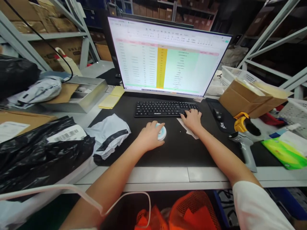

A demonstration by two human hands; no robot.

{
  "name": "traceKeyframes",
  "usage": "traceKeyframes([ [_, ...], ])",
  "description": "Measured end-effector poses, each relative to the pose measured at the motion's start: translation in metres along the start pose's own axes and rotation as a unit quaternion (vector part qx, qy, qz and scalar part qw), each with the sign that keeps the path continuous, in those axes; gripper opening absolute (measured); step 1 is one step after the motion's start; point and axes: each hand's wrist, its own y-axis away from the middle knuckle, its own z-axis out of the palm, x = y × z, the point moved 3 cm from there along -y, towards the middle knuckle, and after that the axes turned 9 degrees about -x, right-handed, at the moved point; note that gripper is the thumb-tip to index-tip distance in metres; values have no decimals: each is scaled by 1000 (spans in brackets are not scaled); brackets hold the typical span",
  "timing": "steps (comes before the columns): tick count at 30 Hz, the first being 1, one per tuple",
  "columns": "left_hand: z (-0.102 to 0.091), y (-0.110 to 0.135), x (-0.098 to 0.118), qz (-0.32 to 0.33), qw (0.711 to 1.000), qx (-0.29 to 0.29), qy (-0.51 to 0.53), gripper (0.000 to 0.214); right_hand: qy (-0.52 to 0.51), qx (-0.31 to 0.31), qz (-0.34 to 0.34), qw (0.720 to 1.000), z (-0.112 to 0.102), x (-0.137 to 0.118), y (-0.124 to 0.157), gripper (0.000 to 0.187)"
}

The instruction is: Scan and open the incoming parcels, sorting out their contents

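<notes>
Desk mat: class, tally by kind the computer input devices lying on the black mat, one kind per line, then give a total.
Keyboard: 1
Mouse: 1
Barcode scanner: 1
Total: 3

I am at a packing desk in a warehouse stockroom. Beyond my hands stands a monitor (168, 56) showing a spreadsheet, with a keyboard (165, 108) under my right hand (192, 119). Metal shelving (55, 35) stacked with cardboard boxes rises behind and to both sides. Left of my left hand (150, 135) lie bagged parcels (40, 150) with barcode labels; right of my right hand rests a handheld barcode scanner (244, 137).
</notes>
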Motion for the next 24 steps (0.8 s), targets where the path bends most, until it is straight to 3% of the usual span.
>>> traceKeyframes([
  [9, 1, -4, 1, -17, 1000, -7, -23, 86, -3, 12, 7, 1000, 10, 4, 10, 52],
  [18, 3, -6, 0, -15, 1000, 1, -12, 86, -42, 4, 27, 999, 10, 16, -1, 55],
  [24, 5, -6, -9, -22, 1000, 1, 11, 101, -54, 39, -32, 997, 11, 9, 3, 46],
])
